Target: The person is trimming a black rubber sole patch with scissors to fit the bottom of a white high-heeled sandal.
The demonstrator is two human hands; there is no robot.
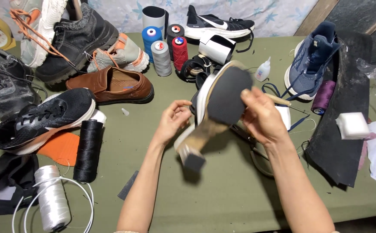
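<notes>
Both hands gripped the heeled shoe [220, 103] sole-up between them, left hand [173, 121] closed on its side, right hand [261, 116] pinching the sole edge; looked light, stiff, best held by the sides.

Small white glue bottle [262, 70] — right of spools.

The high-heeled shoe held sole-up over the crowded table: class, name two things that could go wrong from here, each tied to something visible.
1. The high-heeled shoe is held in the air by the left hand and right hand; if it slips, it may drop onto the scissors beneath.
2. The small glue bottle and upright thread cones stand close by; an elbow swing might topple them.
</notes>
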